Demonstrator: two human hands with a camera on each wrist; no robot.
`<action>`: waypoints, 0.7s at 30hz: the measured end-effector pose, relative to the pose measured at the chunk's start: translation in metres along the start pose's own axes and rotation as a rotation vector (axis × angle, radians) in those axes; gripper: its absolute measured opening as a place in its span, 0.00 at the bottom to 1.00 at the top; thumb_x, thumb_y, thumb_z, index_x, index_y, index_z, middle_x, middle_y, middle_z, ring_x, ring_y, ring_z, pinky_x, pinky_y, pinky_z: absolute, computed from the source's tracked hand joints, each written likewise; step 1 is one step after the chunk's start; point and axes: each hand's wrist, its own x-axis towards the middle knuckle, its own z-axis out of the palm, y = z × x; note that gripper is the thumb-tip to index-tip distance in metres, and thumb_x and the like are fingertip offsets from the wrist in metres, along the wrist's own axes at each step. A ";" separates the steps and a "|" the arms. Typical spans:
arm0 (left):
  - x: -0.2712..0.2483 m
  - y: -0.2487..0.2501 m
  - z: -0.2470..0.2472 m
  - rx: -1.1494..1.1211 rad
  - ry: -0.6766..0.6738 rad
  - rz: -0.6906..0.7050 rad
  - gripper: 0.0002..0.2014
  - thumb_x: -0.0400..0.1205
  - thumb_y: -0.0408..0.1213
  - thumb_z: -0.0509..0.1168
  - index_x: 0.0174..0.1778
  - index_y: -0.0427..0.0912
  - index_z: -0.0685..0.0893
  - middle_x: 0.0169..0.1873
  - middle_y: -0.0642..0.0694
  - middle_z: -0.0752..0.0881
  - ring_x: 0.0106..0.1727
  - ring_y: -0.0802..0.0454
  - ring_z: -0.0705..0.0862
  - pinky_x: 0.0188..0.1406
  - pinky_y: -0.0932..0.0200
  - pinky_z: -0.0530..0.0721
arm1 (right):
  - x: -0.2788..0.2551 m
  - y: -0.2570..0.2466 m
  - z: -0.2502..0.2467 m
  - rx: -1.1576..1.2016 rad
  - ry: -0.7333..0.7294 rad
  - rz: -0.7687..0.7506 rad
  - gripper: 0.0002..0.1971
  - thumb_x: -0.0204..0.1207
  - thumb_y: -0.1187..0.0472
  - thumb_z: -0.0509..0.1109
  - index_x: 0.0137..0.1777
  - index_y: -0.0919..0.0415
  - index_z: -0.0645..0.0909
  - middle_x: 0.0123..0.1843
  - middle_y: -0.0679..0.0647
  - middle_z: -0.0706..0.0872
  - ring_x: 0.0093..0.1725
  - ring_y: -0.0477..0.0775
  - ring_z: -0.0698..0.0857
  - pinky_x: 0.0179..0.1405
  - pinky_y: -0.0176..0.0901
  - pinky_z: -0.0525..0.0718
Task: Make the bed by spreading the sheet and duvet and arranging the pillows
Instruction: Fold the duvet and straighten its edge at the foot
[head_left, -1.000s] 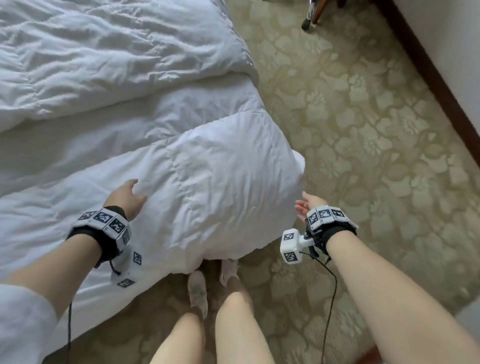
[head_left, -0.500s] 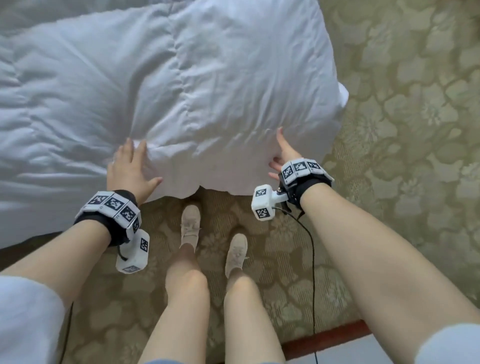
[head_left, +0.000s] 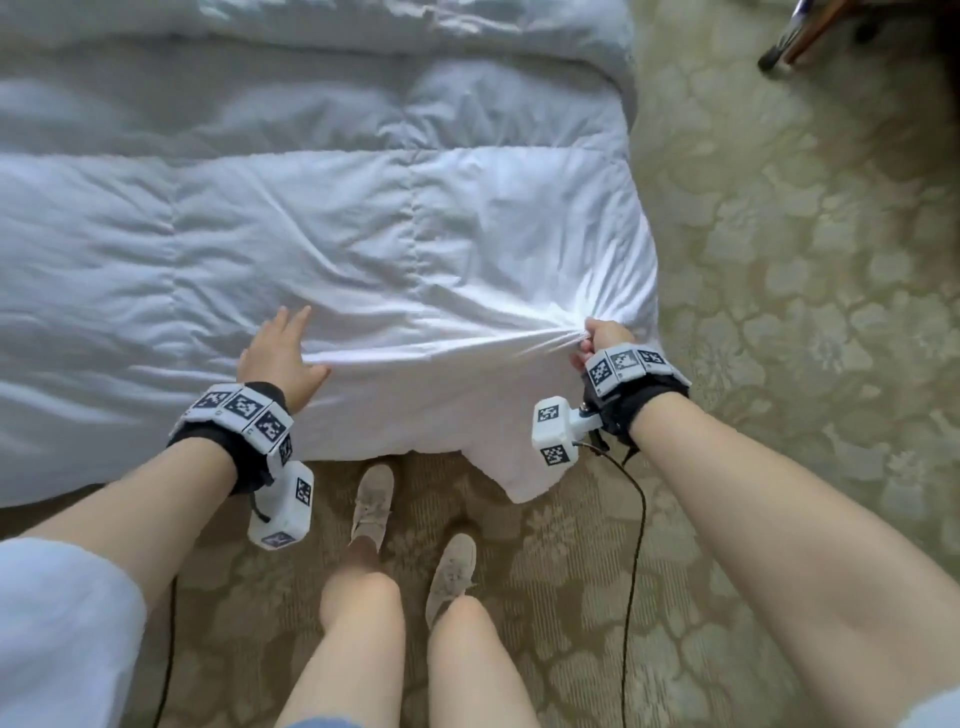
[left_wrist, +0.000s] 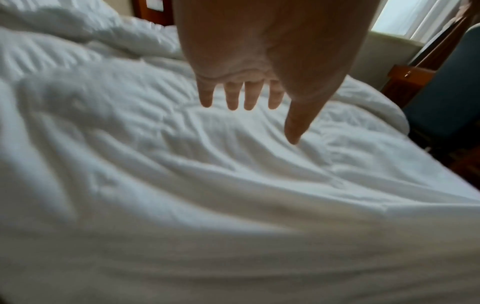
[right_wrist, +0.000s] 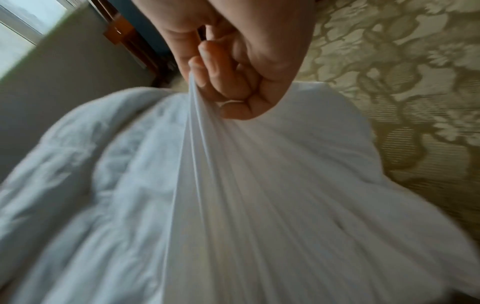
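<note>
A white quilted duvet (head_left: 363, 234) covers the bed and hangs over its near edge. My left hand (head_left: 280, 353) lies flat on the duvet near that edge, fingers straight and spread (left_wrist: 233, 98). My right hand (head_left: 597, 338) grips a bunched fold of the duvet cover at the bed's near right corner. In the right wrist view its curled fingers (right_wrist: 221, 82) pinch the gathered white cloth (right_wrist: 233, 164), which fans out taut below them. No pillows are in view.
Patterned beige carpet (head_left: 779, 312) lies right of and in front of the bed. My two legs and shoes (head_left: 371, 499) stand at the bed's foot. A chair leg (head_left: 795, 41) shows top right. Wooden furniture and a blue chair (left_wrist: 446, 98) stand beyond the bed.
My right hand went from touching the duvet's hanging edge with straight fingers to gripping a fold at the corner. The duvet now lies flatter over the bed. My left hand stays flat.
</note>
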 end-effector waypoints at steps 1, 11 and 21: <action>-0.002 0.007 -0.021 -0.019 0.017 0.008 0.35 0.78 0.41 0.68 0.80 0.42 0.60 0.81 0.40 0.60 0.81 0.41 0.60 0.79 0.41 0.62 | -0.017 -0.021 -0.002 0.138 0.002 -0.009 0.17 0.83 0.60 0.56 0.31 0.54 0.66 0.25 0.46 0.74 0.23 0.40 0.74 0.41 0.43 0.84; 0.034 0.075 -0.201 -0.304 0.289 0.092 0.30 0.80 0.36 0.66 0.78 0.38 0.66 0.78 0.38 0.67 0.79 0.43 0.66 0.78 0.55 0.59 | -0.117 -0.282 0.017 0.283 -0.146 -0.505 0.19 0.82 0.64 0.62 0.27 0.62 0.68 0.11 0.49 0.71 0.09 0.41 0.70 0.10 0.32 0.69; 0.149 0.074 -0.157 -0.249 -0.088 0.010 0.29 0.79 0.40 0.68 0.77 0.42 0.68 0.74 0.39 0.74 0.74 0.41 0.73 0.71 0.55 0.69 | 0.007 -0.276 0.084 0.052 -0.192 -0.401 0.12 0.83 0.67 0.59 0.65 0.66 0.76 0.39 0.48 0.80 0.37 0.42 0.78 0.35 0.27 0.78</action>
